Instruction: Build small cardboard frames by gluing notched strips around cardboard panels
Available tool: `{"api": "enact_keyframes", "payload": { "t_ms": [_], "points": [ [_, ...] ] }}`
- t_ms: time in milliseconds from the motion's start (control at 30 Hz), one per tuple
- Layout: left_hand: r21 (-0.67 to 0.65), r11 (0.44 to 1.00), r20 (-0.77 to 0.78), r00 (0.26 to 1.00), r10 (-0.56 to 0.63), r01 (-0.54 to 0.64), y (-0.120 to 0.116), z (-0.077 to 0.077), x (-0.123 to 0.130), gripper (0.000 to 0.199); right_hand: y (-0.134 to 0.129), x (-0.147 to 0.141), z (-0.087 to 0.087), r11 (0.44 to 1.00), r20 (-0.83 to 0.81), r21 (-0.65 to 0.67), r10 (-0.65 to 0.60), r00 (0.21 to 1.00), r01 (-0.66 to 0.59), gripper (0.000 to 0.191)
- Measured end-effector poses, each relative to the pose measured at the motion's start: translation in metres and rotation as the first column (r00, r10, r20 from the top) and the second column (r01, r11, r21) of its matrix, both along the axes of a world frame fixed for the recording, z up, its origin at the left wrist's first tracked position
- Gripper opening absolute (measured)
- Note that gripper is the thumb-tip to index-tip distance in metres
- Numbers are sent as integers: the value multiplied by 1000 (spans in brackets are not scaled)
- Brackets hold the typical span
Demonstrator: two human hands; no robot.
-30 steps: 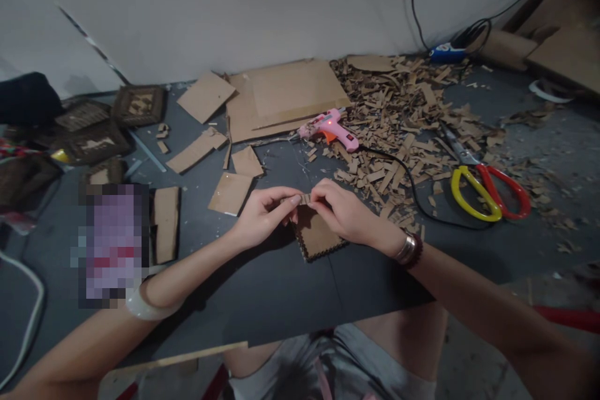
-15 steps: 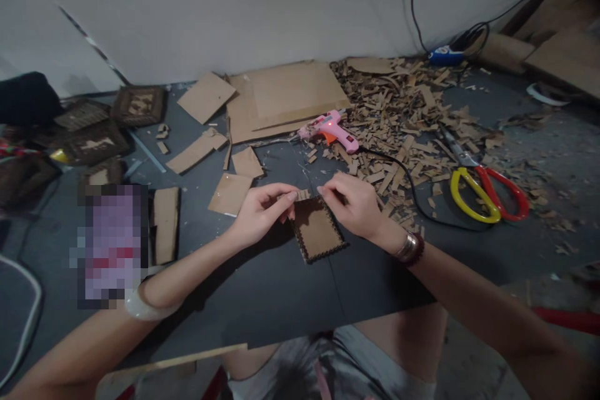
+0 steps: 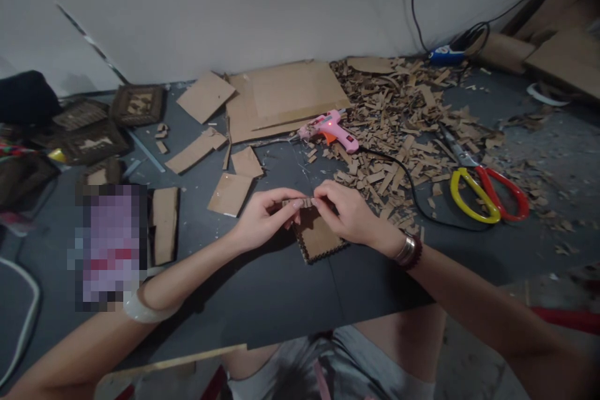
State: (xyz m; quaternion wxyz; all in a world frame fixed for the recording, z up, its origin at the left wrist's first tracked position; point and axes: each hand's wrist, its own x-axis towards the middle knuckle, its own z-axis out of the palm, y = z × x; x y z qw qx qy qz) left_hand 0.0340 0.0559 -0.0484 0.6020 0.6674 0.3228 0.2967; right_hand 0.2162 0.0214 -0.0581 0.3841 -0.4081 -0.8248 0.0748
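Rejoining the work, the right hand (image 3: 347,212) has closed back in on a narrow cardboard strip (image 3: 300,203), which the left hand (image 3: 266,215) also pinches, the two sets of fingertips meeting on it. The strip is held over the top edge of a notched-edge cardboard panel (image 3: 316,239), which lies flat on the black bench (image 3: 281,300) beneath both hands. Beyond them, a pink hot glue gun (image 3: 330,130) rests against a cardboard sheet (image 3: 285,100) near the far edge. Cardboard shavings (image 3: 398,119) spread across the bench's far right, and yellow-and-red-handled scissors (image 3: 482,197) lie toward the right edge, well apart from the hands.
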Motion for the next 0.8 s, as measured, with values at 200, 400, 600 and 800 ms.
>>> {"api": "enact_keyframes", "payload": {
  "t_ms": [200, 400, 600, 800],
  "points": [
    [-10, 997, -13, 997, 74, -75, -1, -1, 0, 35, 4, 4, -2, 972, -32, 52, -229, 973, 230, 16],
    [-46, 995, 56, 994, 91, -88, 0, -3, 3, 36, 2, 3, 3, 966, 21, 219, -148, 989, 140, 23],
    [-55, 998, 101, 994, 35, -30, 0, -7, 2, 35, 0, -1, 0, 983, 43, 163, -96, 994, 88, 10],
    [-60, 998, 95, 995, 13, -7, 0, -7, 0, 34, -1, -1, 0, 999, -61, -21, -35, 998, 34, 15]
  ]
}}
